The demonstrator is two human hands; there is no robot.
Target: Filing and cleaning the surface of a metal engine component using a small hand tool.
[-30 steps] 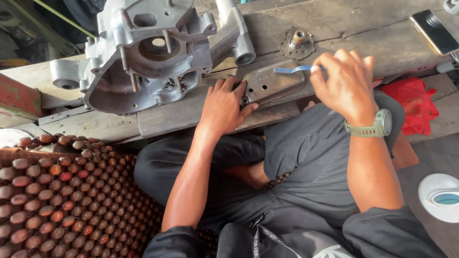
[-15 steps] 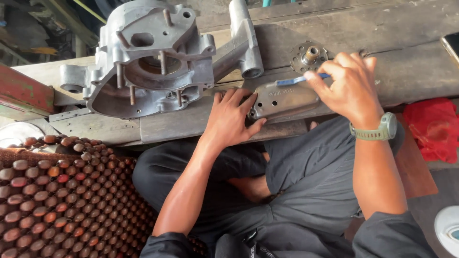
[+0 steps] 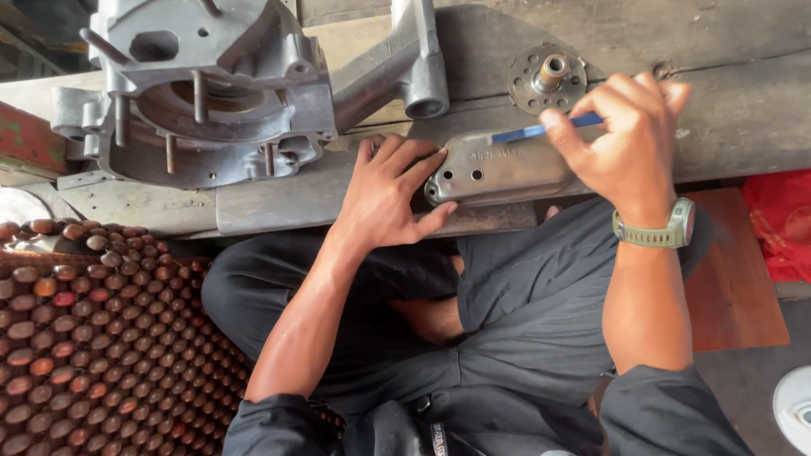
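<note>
A flat, elongated grey metal cover plate [image 3: 498, 169] lies on the worn wooden bench. My left hand [image 3: 393, 190] presses flat on its left end, fingers spread over the edge. My right hand [image 3: 629, 139], with a green watch on the wrist, grips a thin blue-handled tool [image 3: 541, 131] whose tip rests on the plate's top edge. Just behind the plate sits a round metal flange with a hub [image 3: 547, 78]. A large aluminium engine casing [image 3: 220, 93] stands at the left of the bench.
A wooden-bead seat mat [image 3: 93, 338] lies at the lower left. A red cloth [image 3: 781, 224] and a brown board [image 3: 731, 287] are at the right, and a white round object [image 3: 794, 405] shows at the lower right corner. My crossed legs sit under the bench edge [image 3: 253, 211].
The view has closed in on the bench. My right hand has shifted the blue tool along the plate's top edge while my left hand stays pressed on the plate.
</note>
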